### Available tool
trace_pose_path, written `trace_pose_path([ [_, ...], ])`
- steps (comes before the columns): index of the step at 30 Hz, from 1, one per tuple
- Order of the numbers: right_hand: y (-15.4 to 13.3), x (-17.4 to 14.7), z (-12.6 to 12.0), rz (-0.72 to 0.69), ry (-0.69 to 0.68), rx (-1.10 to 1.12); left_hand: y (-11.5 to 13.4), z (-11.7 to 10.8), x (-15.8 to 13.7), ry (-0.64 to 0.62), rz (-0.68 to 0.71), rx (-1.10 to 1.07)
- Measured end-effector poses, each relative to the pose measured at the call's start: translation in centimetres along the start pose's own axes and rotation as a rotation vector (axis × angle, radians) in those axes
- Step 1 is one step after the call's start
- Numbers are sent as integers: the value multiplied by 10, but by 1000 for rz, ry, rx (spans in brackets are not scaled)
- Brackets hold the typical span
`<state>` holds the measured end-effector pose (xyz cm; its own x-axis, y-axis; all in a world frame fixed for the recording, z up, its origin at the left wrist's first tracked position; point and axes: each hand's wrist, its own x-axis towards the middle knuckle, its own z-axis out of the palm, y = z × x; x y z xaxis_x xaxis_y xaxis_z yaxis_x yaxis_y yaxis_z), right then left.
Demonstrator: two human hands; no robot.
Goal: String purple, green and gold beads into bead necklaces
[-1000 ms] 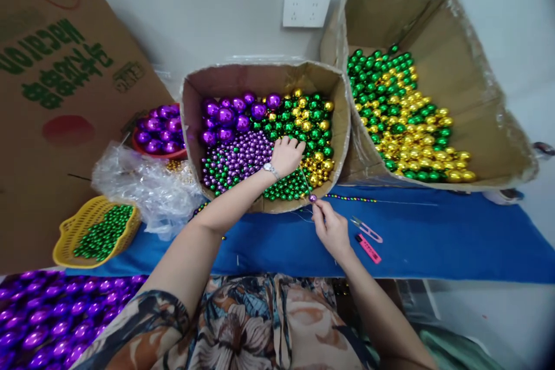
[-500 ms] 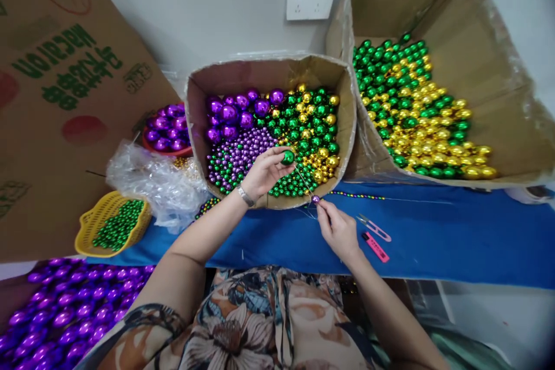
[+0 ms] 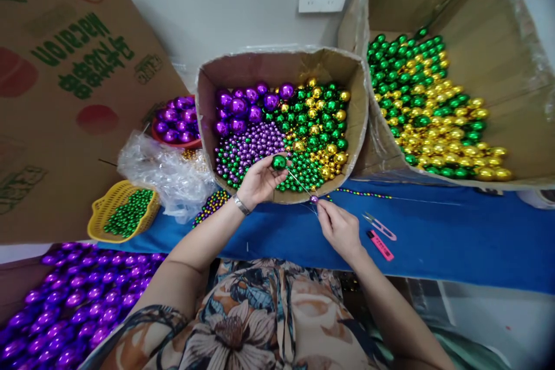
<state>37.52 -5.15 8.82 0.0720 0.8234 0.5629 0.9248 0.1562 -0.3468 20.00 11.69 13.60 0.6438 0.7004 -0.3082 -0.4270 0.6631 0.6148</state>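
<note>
Pinching, left hand [image 3: 259, 183]: grip clamped on green ball [image 3: 278, 162], palm turned upward; ball raised over the near part of the middle carton [image 3: 260, 69], above loose beads [image 3: 312, 169].
Right hand [image 3: 340, 230]: grip together at the fingertips, clamped on purple bead [image 3: 314, 199], just in front of the carton's near rim.
Pale strand [image 3: 300, 181]: slanting from beside green ball down to purple bead, apparently straight; thread or needle, too thin to tell; through the ball or only alongside it, cannot tell.
Green ball, risk: likely quick to slip, being glossy, round and held mainly by fingertips; probably lost among lookalikes in the carton after any fall.
Purple bead, risk: could slide along the strand or drop, from any loosening of the right hand's pinch.
Pale strand, risk: could bend, tangle or jerk away, from too hard a pull between both hands, or from slack.
Beaded string [image 3: 368, 193]: lying on the blue-covered desk [image 3: 433, 243], right of the middle carton, with bare thread [image 3: 427, 200] trailing further right; could be dragged by a snag.
Pink-handled snips [image 3: 380, 225] and flat pink object [image 3: 380, 245]: near the right wrist, apart from it; could be knocked by a sideways sweep of that forearm.
Yellow basket [image 3: 97, 222]: well left, with small green beads inside; could spill from a wide elbow swing.
</note>
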Motion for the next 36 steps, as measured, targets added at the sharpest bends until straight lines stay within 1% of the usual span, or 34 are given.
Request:
trace_pose_path([
  [2,0,0,0,-8,2,0,-1,0,-1,16,-5,-9],
  [6,-1,-1,0,-21,8,-10,-2,-1,-4,6,-5,-11],
  [11,-2,-2,1,-20,1,5,-3,-2,-7,45,-8,-20],
  [21,-3,-3,0,-36,10,18,-3,-5,-8,53,-8,-23],
  [23,-3,-3,0,-38,-1,11,-5,-6,-10,27,8,19],
  [28,-4,-3,6,-37,-33,-66,-15,-6,-18,-46,127,270],
  [32,-5,-5,12,11,-48,-16,-23,-5,-25,-87,154,289],
  [36,-4,-7,12,70,-91,114,-27,-5,-28,-97,174,312],
])
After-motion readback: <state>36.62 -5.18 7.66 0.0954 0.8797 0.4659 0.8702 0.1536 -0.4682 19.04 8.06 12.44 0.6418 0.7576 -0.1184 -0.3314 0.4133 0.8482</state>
